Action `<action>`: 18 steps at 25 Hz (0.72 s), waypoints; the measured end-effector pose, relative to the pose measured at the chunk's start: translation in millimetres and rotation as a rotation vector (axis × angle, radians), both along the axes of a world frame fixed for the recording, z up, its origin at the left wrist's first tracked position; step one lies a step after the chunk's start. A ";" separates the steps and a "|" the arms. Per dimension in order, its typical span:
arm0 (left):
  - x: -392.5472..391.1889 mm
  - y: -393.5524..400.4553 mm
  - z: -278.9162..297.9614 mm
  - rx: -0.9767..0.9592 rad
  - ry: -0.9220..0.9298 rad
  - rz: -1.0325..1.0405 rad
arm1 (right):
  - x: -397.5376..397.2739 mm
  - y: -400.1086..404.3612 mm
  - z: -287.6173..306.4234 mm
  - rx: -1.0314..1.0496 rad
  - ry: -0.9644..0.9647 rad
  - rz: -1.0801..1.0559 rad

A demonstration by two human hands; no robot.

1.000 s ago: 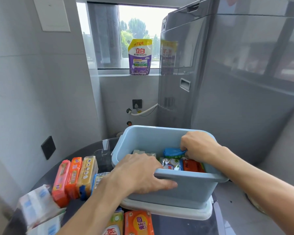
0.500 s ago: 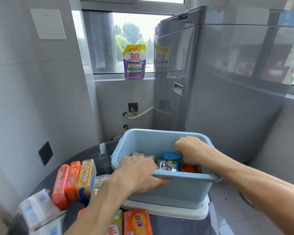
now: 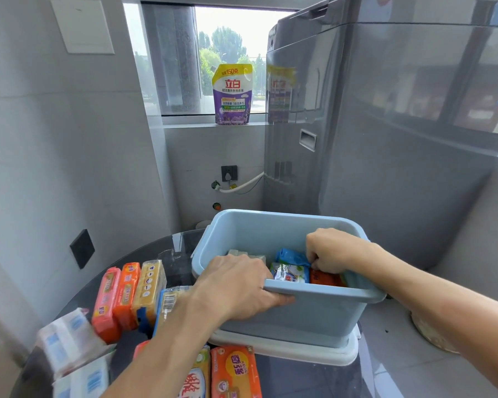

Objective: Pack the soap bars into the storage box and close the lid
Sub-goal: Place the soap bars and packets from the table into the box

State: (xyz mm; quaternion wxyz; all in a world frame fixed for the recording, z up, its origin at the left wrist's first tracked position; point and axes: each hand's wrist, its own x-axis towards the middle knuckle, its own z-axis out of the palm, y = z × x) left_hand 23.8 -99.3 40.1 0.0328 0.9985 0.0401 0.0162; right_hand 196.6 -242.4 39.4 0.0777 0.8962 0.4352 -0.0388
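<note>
A light blue storage box [image 3: 322, 314] stands on its white lid [image 3: 299, 351] on a dark round table. My left hand [image 3: 236, 288] grips the box's near rim. My right hand [image 3: 332, 249] reaches inside, fingers pinched on a blue-wrapped soap bar [image 3: 291, 257]. Below it lie a white-and-blue soap bar [image 3: 288, 275] and an orange one [image 3: 325, 278]. Outside, to the left, stand a pink bar [image 3: 107, 303], an orange bar [image 3: 126, 294] and a yellow bar [image 3: 149, 288]. An orange pack [image 3: 235, 372] lies in front of the box.
White tissue packs [image 3: 69, 340] sit at the table's left front. A grey washing machine [image 3: 385, 139] rises behind and right of the box. A purple detergent pouch [image 3: 233, 94] stands on the window sill. Tiled wall closes the left side.
My right hand has stayed inside the box on the blue bar, shifting slightly. The left hand keeps its hold on the rim. The camera view moved a little.
</note>
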 end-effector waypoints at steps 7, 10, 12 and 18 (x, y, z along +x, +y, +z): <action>-3.0 -2.1 0.3 0.011 -0.012 0.004 | -1.7 1.2 -2.0 -0.069 0.242 0.072; -3.9 -4.4 1.5 0.007 -0.027 0.001 | -3.7 1.2 -0.6 0.212 0.173 0.055; -4.0 -4.5 0.9 0.009 -0.040 0.009 | -5.8 2.8 1.4 0.061 0.248 0.062; 4.9 -17.0 -6.8 0.187 -0.175 0.080 | -17.3 -6.6 17.2 0.455 0.315 -0.110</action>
